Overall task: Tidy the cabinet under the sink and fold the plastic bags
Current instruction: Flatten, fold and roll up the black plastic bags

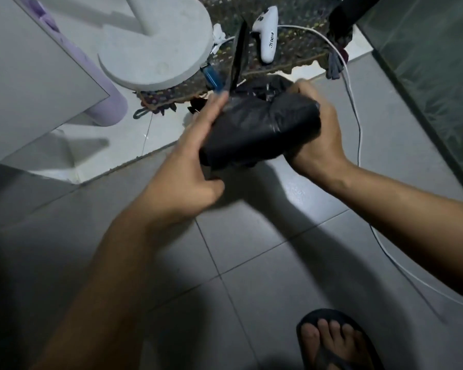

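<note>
Head view: black plastic bag (folded into a thick bundle) held in the air above the tiled floor, just in front of the patterned mat. Right hand grip clamped round the bag's right end. Left hand, fingers straight, pressed flat against its left side. White controller lies on the mat.

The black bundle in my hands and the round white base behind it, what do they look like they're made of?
The black bundle looks like thin plastic film, a folded bag: soft creases with dull glints, pressed between the left hand and right hand. The round white base looks like hard moulded plastic or painted metal, matt and smooth; the picture cannot settle which.
</note>
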